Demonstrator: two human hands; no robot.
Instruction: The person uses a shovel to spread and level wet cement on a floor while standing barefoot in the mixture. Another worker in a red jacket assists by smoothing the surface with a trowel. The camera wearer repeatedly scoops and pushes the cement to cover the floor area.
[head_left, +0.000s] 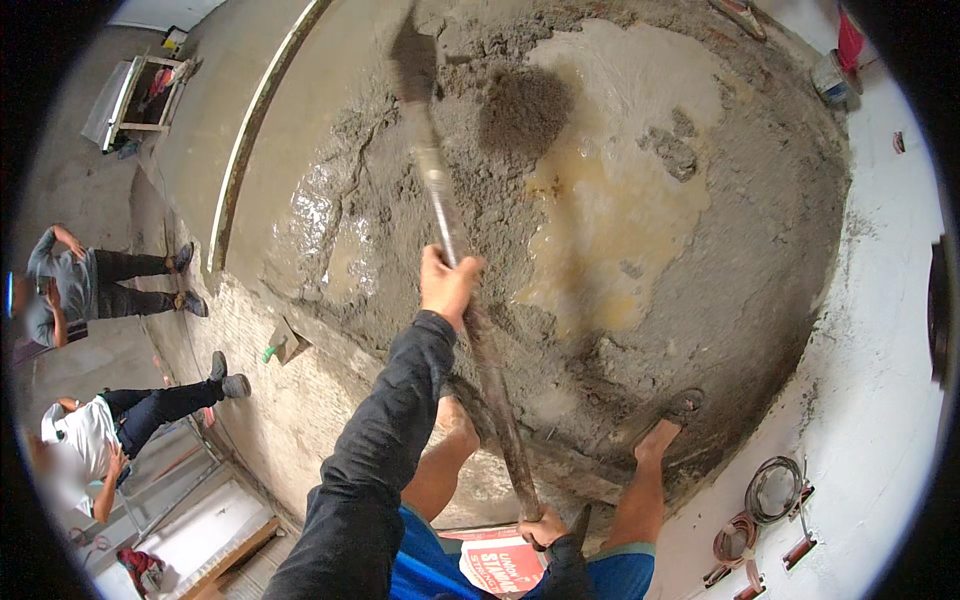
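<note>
A long-handled shovel (487,350) slants across the middle, its far end blurred over the wet mortar (380,200). Partway up the shaft, my left hand (448,287) is closed around it, arm stretched forward in a dark sleeve. Close to my body, my right hand (543,527) grips the near end of the handle. Right of the shaft, yellowish watery slurry (590,200) pools on the grey mix. A dark heap of mix (525,108) lies beside the shovel's far end. My right foot (683,407) stands in the mortar; my left foot is hidden.
A long straight bar (250,140) lies across smoother mortar at left. A green-handled trowel (287,343) rests on the textured floor edge. Two people (110,270) stand further left. Along the white wall at right are a bucket (829,78) and cable coils (774,490).
</note>
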